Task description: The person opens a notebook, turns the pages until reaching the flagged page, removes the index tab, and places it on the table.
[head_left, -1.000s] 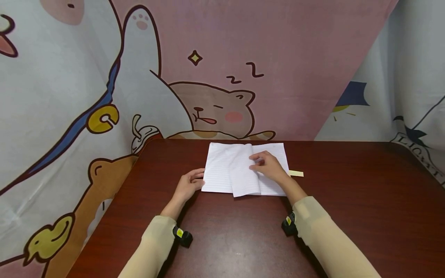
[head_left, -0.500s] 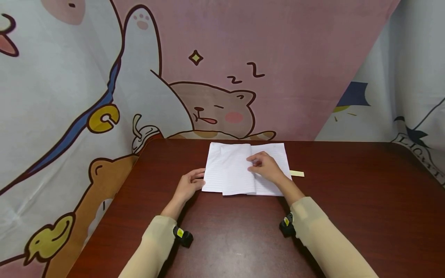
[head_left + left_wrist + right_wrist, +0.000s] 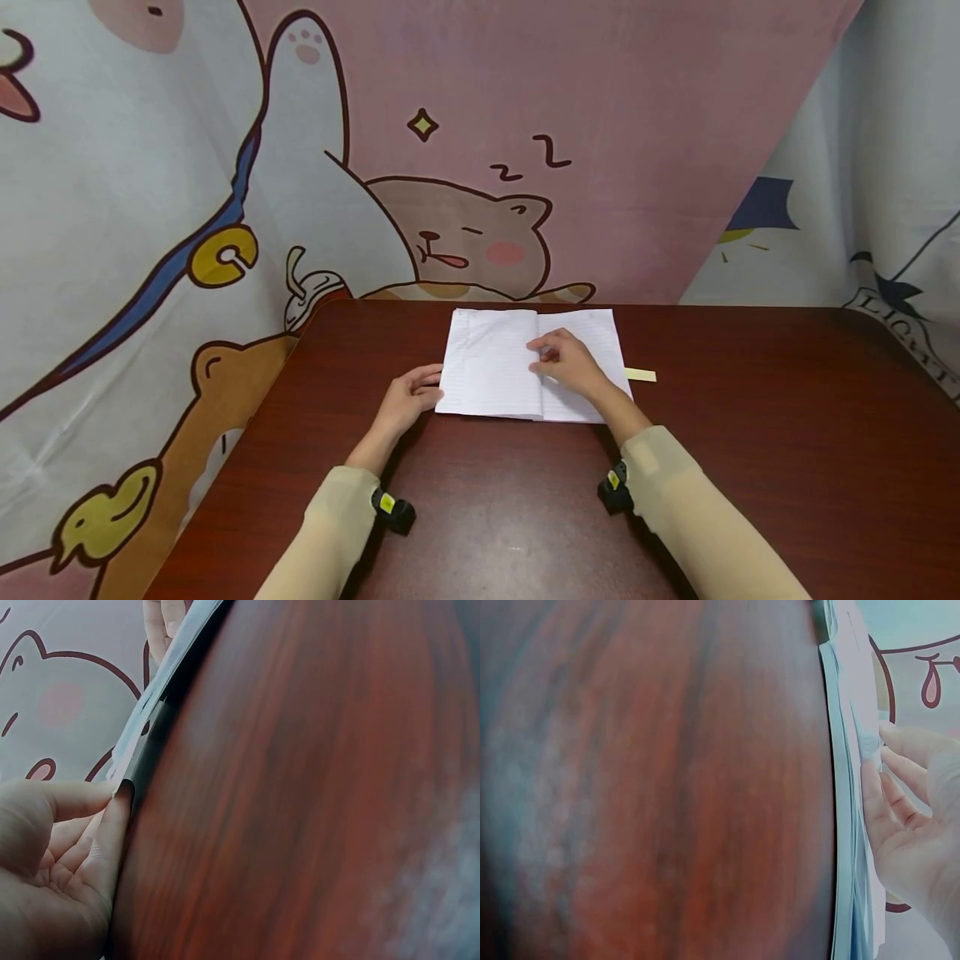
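Observation:
An open notebook (image 3: 487, 367) with white lined pages lies at the far side of the table. My left hand (image 3: 405, 402) pinches its left edge; in the left wrist view the thumb is on one side of the edge and the fingers (image 3: 111, 829) on the other. Over the middle fold, my right hand (image 3: 573, 367) has its thumb and fingers bent and spread slightly apart. In the right wrist view the fingertips (image 3: 871, 776) touch the pages (image 3: 855, 697), and no sheet shows between them.
A pale yellow strip (image 3: 641, 375) sticks out from under the notebook's right side. The dark reddish-brown table (image 3: 480, 500) reaches back to a cartoon-printed cloth (image 3: 637, 167). Each wrist carries a small black camera.
A loose-standing page has turned leftward and now lies flat on the left side. My right hand has slid slightly left to the fold; the left hand has stayed at the edge.

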A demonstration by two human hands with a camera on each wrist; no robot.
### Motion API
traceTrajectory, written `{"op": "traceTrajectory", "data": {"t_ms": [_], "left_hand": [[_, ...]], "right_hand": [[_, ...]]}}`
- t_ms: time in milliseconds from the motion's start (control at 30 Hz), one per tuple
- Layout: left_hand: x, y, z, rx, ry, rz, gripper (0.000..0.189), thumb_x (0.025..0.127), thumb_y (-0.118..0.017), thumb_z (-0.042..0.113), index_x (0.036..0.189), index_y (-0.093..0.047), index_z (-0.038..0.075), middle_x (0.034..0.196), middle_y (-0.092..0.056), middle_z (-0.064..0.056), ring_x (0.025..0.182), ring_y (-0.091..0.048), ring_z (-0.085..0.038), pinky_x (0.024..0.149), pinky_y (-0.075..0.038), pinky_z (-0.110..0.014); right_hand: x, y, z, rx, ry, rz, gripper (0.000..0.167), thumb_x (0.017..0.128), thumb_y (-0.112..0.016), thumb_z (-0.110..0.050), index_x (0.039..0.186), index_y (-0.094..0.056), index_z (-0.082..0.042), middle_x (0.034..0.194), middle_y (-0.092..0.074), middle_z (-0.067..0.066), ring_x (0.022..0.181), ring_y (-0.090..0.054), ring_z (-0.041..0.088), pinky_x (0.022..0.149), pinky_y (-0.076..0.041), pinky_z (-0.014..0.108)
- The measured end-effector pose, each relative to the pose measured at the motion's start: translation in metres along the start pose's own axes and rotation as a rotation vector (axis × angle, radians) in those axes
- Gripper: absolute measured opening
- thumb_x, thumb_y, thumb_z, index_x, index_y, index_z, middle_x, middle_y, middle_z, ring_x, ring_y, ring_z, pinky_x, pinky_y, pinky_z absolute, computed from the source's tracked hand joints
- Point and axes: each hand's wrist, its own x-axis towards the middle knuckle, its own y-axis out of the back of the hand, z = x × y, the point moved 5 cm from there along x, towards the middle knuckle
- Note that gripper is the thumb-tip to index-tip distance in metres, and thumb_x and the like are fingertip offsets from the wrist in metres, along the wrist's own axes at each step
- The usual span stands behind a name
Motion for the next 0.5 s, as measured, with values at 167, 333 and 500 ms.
{"op": "traceTrajectory", "data": {"t_ms": [167, 333, 500], "left_hand": [[-0.0008, -0.0003, 0.0013, -0.044, -0.003, -0.015, 0.044, 0.092, -0.063, -0.001, 0.136, -0.059, 0.003, 0.130, -0.064, -0.022, 0.104, -0.067, -0.020, 0.081, -0.055, -0.024], [0.0005, -0.0009, -0.0001, -0.080, 0.000, -0.022, 0.041, 0.096, -0.061, 0.004, 0.137, -0.058, 0.002, 0.132, -0.063, -0.023, 0.104, -0.066, -0.018, 0.085, -0.058, -0.029], [0.0006, -0.0004, -0.0007, -0.073, 0.003, -0.023, 0.042, 0.095, -0.063, 0.006, 0.137, -0.058, 0.003, 0.133, -0.062, -0.023, 0.105, -0.066, -0.017, 0.086, -0.057, -0.029]], "right_hand": [[0.0003, -0.0022, 0.0006, 0.008, 0.003, -0.006, 0.035, 0.084, -0.077, -0.006, 0.117, -0.070, 0.001, 0.113, -0.059, 0.019, 0.096, -0.064, 0.028, 0.080, -0.049, 0.024], [0.0004, -0.0048, -0.0002, 0.012, 0.009, -0.016, 0.035, 0.084, -0.077, -0.006, 0.117, -0.070, 0.002, 0.111, -0.060, 0.019, 0.095, -0.063, 0.028, 0.081, -0.049, 0.026], [0.0011, -0.0076, -0.0001, 0.015, 0.005, -0.032, 0.035, 0.084, -0.078, -0.006, 0.117, -0.070, 0.001, 0.110, -0.062, 0.018, 0.094, -0.062, 0.025, 0.080, -0.048, 0.022]]}}
